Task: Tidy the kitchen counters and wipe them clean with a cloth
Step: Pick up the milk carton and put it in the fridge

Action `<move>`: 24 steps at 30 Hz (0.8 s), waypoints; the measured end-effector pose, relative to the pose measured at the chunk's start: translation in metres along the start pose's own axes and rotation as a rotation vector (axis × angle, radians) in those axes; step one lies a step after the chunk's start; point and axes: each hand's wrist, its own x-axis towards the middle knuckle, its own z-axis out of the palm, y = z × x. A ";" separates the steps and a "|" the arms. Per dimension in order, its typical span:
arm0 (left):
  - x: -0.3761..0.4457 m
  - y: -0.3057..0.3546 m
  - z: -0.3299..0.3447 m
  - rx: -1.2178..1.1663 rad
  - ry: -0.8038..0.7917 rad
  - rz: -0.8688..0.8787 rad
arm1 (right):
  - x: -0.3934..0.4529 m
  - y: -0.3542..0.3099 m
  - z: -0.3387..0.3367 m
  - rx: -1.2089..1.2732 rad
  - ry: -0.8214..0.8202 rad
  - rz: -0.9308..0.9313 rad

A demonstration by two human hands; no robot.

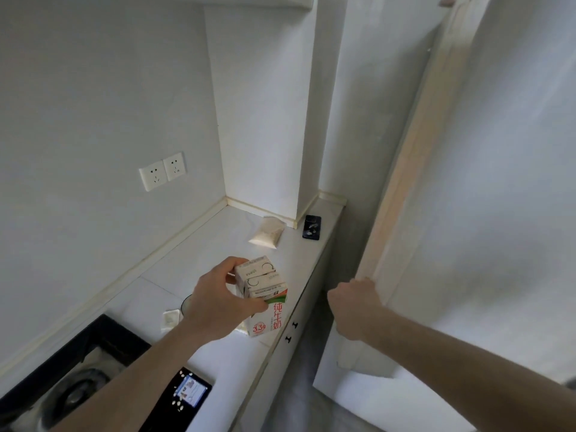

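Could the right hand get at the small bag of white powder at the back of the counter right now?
Probably not at once: the right hand is gripping the door edge, off the counter. Once it lets go, the way to the bag looks free.

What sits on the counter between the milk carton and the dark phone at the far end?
Only a clear bag of white grains, per the head view.

The milk carton point(264, 294) is white with red lettering and a green-and-orange band. Beyond the carton, on the white counter point(218, 238), lie a pale beige pouch point(267, 234) and a dark blue phone point(312, 227).
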 end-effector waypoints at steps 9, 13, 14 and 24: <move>-0.034 -0.008 -0.001 -0.026 -0.094 0.147 | -0.067 -0.034 0.034 0.269 -0.005 0.112; -0.044 -0.003 0.002 -0.060 -0.146 0.191 | -0.093 -0.039 0.053 0.473 -0.010 0.226; -0.046 -0.002 0.004 -0.065 -0.156 0.203 | -0.101 -0.041 0.057 0.525 -0.008 0.249; -0.055 0.026 0.024 -0.130 -0.270 0.320 | -0.156 -0.024 0.053 0.676 0.275 0.478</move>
